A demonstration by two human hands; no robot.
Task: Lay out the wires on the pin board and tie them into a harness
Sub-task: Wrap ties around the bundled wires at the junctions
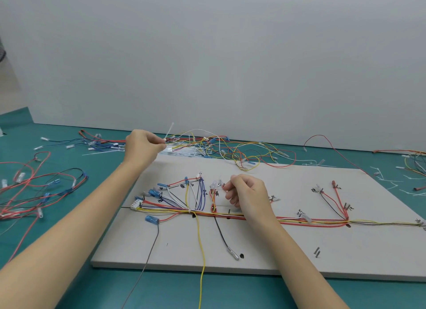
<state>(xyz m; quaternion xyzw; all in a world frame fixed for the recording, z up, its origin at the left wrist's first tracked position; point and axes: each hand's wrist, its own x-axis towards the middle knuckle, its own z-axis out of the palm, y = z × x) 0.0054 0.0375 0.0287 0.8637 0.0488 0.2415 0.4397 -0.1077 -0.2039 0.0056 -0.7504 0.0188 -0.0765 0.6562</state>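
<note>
A grey pin board [265, 246] lies on the green table with coloured wires [299, 220] routed along it in a long trunk with branches. A white connector [135, 204] sits at the trunk's left end. My left hand [140, 147] is raised over the board's far left corner and pinches a white cable tie [169, 130] above the tie pile. My right hand [246, 194] hovers over the board's middle with curled fingers, pinching the clear terminal ends [217, 184] of a red and yellow branch.
A pile of white cable ties [184, 151] and tangled loose wires [242, 152] lies behind the board. More loose red and black wires [39, 189] lie left of it. Cut tie ends [396, 182] are scattered at the right. A grey wall stands behind.
</note>
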